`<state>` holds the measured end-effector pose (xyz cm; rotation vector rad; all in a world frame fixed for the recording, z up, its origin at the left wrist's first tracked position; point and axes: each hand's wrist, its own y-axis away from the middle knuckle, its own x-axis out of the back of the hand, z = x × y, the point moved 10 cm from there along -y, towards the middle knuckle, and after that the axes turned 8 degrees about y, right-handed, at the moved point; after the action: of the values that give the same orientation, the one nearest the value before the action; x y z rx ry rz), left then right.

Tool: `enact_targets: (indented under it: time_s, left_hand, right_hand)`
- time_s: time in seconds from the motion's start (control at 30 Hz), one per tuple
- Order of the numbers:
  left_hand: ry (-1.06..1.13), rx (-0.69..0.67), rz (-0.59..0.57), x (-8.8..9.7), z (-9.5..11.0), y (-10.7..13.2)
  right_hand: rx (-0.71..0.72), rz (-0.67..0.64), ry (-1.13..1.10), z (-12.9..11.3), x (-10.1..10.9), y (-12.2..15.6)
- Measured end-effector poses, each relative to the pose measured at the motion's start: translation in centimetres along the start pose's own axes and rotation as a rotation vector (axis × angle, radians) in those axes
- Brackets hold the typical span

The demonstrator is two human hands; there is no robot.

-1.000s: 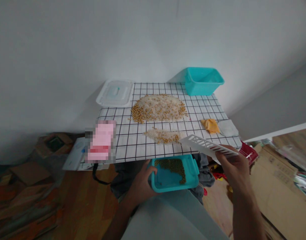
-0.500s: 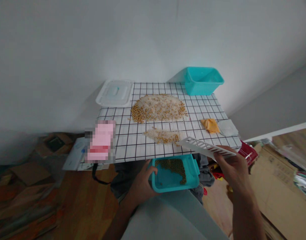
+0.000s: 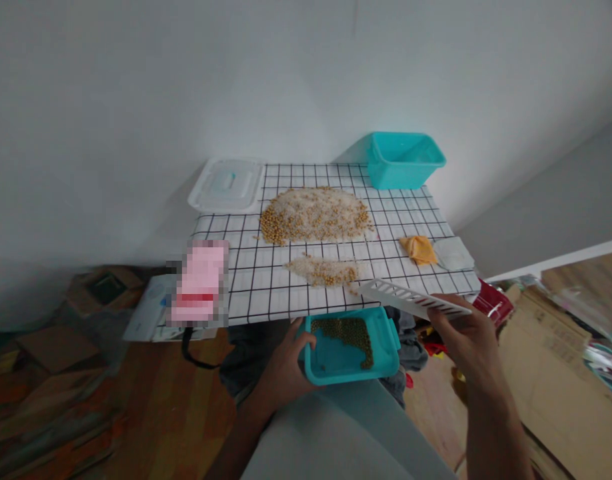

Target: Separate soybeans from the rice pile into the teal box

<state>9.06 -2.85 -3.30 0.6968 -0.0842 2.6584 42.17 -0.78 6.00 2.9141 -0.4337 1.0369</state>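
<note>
My left hand (image 3: 289, 363) grips the left wall of a turquoise plastic box (image 3: 336, 370), held at my lap just below the table's front edge. Small green-brown beans (image 3: 353, 333) cover part of its bottom. In my right hand (image 3: 463, 330) is a white slotted plastic piece (image 3: 411, 297), its far end by the table's front edge. Near that end lies a small pile of rice and yellow beans (image 3: 329, 272). Behind it spreads a larger mixed pile of rice and yellow beans (image 3: 316, 213), the beans thickest at its left.
On the gridded tablecloth (image 3: 246, 280) stand a deep turquoise bin (image 3: 403, 167) at back right and a clear lid (image 3: 229, 185) at back left. A folded orange cloth (image 3: 420, 250) lies at right beside a white cloth (image 3: 453, 253). A blurred pink item (image 3: 201, 277) sits front left.
The slotted piece has dipped slightly at its far end. The view has shifted a little; the box in my left hand and the piles look the same.
</note>
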Motion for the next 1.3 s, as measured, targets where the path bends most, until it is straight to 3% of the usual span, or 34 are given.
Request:
enact_targets:
  time_s: [0.4,0.6,0.77,1.03,1.13,1.3]
  left_hand:
    - [-0.005,0.001,0.002,-0.1,0.1,-0.2]
    - [0.002,0.002,-0.002,0.0,0.2,-0.2]
    - [-0.01,0.004,0.008,0.1,0.0,0.1]
    - [-0.005,0.025,0.006,0.0,-0.9,0.3]
    - [-0.008,0.016,0.008,0.1,-0.8,0.3]
    - [-0.024,0.008,0.028,0.4,-0.4,0.4]
  right_hand:
    - [0.006,-0.039,-0.019,-0.1,-0.2,0.6]
    - [0.015,0.029,-0.017,-1.6,-0.7,0.1]
    - [0.022,-0.137,-0.008,-3.4,-2.8,-0.1]
    - [0.052,-0.201,-0.101,-3.0,-3.3,1.0]
    - [0.042,-0.151,-0.126,-2.3,-2.4,0.9]
    - [-0.064,0.099,-0.088,-1.5,0.3,-1.0]
